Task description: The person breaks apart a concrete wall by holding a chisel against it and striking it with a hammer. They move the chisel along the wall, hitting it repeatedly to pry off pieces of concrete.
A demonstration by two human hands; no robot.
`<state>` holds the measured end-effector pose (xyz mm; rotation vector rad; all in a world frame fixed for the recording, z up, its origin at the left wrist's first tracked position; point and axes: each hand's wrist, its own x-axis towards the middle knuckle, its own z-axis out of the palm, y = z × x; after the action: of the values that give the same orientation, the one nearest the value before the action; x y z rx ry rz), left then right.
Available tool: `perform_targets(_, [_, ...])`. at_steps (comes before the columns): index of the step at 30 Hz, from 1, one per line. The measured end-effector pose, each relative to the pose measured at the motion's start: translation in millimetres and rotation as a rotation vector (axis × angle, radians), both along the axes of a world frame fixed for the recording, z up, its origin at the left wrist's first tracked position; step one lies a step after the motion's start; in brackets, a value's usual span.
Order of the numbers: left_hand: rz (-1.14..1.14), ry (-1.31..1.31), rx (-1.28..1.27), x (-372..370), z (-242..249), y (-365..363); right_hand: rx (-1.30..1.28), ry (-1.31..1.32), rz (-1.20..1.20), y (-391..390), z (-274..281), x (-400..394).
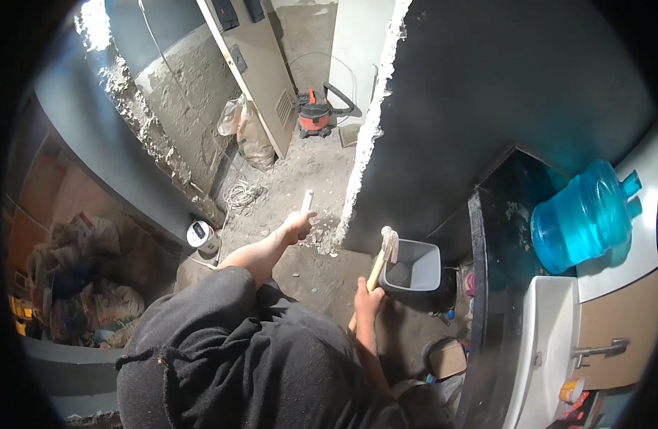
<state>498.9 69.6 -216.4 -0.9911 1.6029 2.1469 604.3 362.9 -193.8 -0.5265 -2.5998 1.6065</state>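
Note:
My right hand [369,300] is wrapped around the wooden handle of a claw hammer [378,269]. Its metal head points away from me and overlaps the rim of a grey bin [423,279] in this view. Farther forward and to the left, my left hand [297,227] is closed on a short pale rod [308,200], whose far end sticks up beyond the fingers. Both hands are above the dusty floor [300,279], the left one close to the broken end of the dark wall [472,93].
A red vacuum cleaner [315,118] and a filled sack [254,143] stand beyond the opening. Coiled rope [244,196] and a white bucket [201,234] lie to the left. At right are a sink [540,343] and a blue water jug [582,218].

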Motion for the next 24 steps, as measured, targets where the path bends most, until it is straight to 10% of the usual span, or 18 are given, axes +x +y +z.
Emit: perform_targets(24, [0.058, 0.072, -0.119, -3.0, 19.6, 10.0, 0.014, -0.025, -0.015, -6.9, -0.2, -6.1])
